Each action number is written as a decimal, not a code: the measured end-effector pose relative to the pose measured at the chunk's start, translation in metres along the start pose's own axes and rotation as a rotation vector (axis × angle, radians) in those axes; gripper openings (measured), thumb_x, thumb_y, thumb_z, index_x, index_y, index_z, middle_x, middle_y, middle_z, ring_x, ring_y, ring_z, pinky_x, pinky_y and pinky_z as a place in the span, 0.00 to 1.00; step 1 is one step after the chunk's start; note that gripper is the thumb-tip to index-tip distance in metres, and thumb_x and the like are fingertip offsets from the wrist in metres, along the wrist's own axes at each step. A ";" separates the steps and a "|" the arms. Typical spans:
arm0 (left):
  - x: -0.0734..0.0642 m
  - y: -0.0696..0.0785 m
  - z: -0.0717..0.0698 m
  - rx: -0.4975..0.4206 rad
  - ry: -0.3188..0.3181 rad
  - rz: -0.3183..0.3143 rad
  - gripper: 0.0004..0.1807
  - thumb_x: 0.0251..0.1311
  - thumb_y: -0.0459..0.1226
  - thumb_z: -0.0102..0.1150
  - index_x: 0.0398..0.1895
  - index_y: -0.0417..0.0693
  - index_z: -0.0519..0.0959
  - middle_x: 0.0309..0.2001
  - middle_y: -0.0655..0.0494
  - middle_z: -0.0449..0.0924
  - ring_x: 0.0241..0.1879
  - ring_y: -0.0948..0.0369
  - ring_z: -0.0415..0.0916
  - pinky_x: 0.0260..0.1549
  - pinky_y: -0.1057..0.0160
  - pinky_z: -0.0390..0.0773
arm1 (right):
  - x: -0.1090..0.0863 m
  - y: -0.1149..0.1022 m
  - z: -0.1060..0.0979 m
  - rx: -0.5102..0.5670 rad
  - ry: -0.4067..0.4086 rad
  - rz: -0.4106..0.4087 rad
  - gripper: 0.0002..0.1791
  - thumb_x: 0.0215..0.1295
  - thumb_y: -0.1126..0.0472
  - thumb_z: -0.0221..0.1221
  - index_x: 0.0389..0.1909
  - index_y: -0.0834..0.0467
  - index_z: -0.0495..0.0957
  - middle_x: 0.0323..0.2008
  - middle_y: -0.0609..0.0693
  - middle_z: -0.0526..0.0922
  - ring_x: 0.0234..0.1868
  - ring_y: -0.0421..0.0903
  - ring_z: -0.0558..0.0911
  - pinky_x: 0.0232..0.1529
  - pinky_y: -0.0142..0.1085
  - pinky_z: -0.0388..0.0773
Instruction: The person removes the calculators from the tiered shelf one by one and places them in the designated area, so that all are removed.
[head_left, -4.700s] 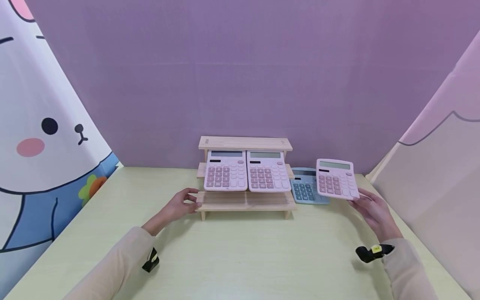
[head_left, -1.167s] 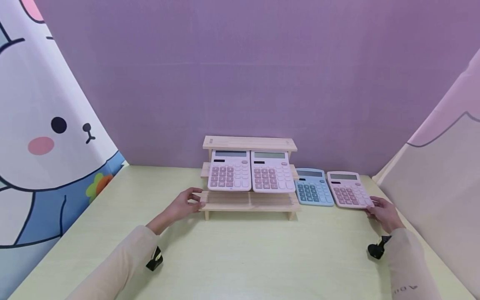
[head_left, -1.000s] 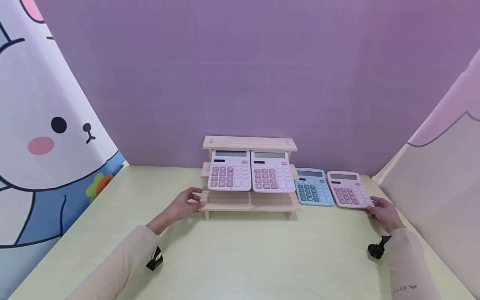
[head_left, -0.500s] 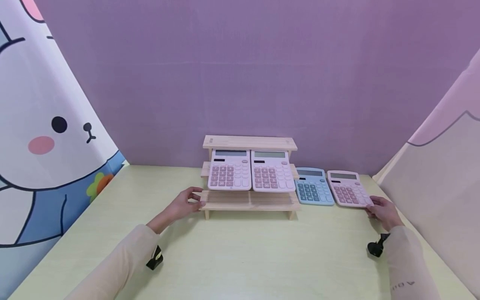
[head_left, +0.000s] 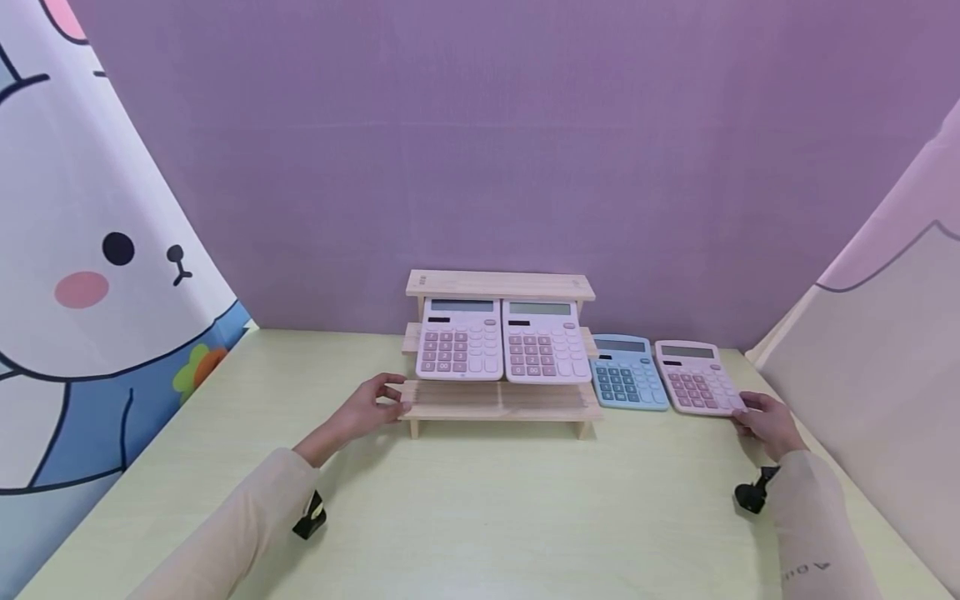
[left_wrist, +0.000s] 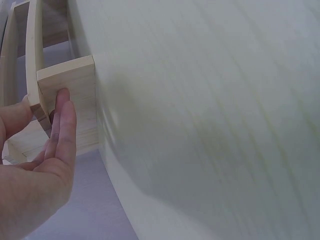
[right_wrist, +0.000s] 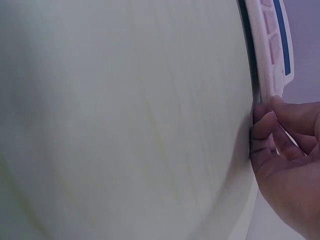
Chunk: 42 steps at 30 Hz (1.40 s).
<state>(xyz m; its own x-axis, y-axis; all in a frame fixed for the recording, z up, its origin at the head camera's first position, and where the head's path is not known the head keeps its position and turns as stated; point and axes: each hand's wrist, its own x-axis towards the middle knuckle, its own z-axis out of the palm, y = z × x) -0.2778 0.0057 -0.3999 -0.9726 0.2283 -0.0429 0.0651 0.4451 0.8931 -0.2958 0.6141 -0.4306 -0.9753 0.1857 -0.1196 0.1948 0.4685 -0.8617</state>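
My left hand (head_left: 369, 407) grips the left end of the lowest step of a small wooden tiered rack (head_left: 498, 404). In the left wrist view the thumb lies on one side of the board (left_wrist: 33, 95) and the fingers on the other. Two pink calculators, a left one (head_left: 459, 342) and a right one (head_left: 547, 343), lean side by side on the rack. To its right a blue calculator (head_left: 630, 373) lies on the table. Beside that one lies another pink calculator (head_left: 699, 379), its lower right corner pinched by my right hand (head_left: 770, 427); the right wrist view shows thumb and fingertips at that corner.
The pale table (head_left: 480, 517) stretches in front of the rack. A purple backdrop (head_left: 480, 150) rises right behind it. Printed cloth panels stand at the left (head_left: 90, 208) and right (head_left: 877, 383), the right one close to my right hand.
Over the last several seconds my right hand has lowered the pink calculator from above the blue one to the table on its right. During the last second, nothing visibly moves. My left hand stays on the rack.
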 end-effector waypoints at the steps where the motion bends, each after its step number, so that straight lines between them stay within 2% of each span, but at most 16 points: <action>1: 0.000 0.000 0.000 -0.001 -0.003 0.001 0.28 0.60 0.31 0.54 0.62 0.32 0.58 0.47 0.35 0.70 0.41 0.55 0.77 0.42 0.57 0.83 | 0.000 0.000 0.000 0.002 -0.001 0.002 0.33 0.63 0.70 0.46 0.64 0.79 0.43 0.58 0.75 0.54 0.27 0.30 0.72 0.27 0.26 0.76; 10: -0.001 -0.001 0.001 -0.003 0.003 0.012 0.29 0.59 0.30 0.54 0.62 0.31 0.58 0.46 0.35 0.71 0.39 0.58 0.77 0.40 0.60 0.83 | -0.004 -0.002 0.000 0.022 -0.007 0.008 0.34 0.63 0.68 0.46 0.64 0.79 0.42 0.61 0.75 0.51 0.27 0.29 0.72 0.28 0.25 0.76; 20: -0.001 -0.002 0.000 -0.025 -0.003 0.020 0.28 0.59 0.30 0.54 0.62 0.30 0.58 0.46 0.35 0.71 0.40 0.56 0.77 0.41 0.60 0.83 | -0.007 -0.011 0.000 -0.016 -0.075 0.008 0.36 0.67 0.63 0.45 0.64 0.79 0.37 0.63 0.79 0.46 0.29 0.26 0.73 0.34 0.25 0.79; 27: -0.001 -0.003 0.000 -0.030 -0.008 0.026 0.29 0.60 0.30 0.54 0.62 0.30 0.57 0.46 0.35 0.70 0.39 0.57 0.77 0.41 0.60 0.83 | -0.011 -0.022 0.002 -0.049 -0.052 -0.016 0.37 0.66 0.64 0.45 0.63 0.80 0.35 0.62 0.81 0.43 0.29 0.27 0.72 0.34 0.24 0.78; 35: -0.001 -0.002 0.000 -0.048 -0.011 0.028 0.28 0.59 0.30 0.54 0.61 0.31 0.58 0.46 0.35 0.70 0.41 0.55 0.78 0.42 0.58 0.83 | -0.017 -0.034 0.011 -0.008 -0.032 -0.107 0.35 0.65 0.65 0.46 0.63 0.80 0.41 0.61 0.80 0.49 0.30 0.24 0.72 0.35 0.24 0.80; 42: 0.000 -0.004 -0.001 -0.050 -0.014 0.042 0.28 0.59 0.30 0.54 0.61 0.30 0.58 0.45 0.35 0.70 0.37 0.59 0.77 0.41 0.59 0.83 | -0.023 -0.043 0.028 0.012 -0.047 -0.181 0.31 0.63 0.69 0.48 0.62 0.79 0.47 0.58 0.78 0.57 0.32 0.25 0.73 0.38 0.30 0.82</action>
<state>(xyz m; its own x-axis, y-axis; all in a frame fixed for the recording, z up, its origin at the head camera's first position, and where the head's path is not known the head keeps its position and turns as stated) -0.2779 0.0031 -0.4027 -0.9662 0.2577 -0.0110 0.0939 0.3911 0.9155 -0.2850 0.5653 -0.4046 -0.9981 0.0588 0.0159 0.0143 0.4803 -0.8770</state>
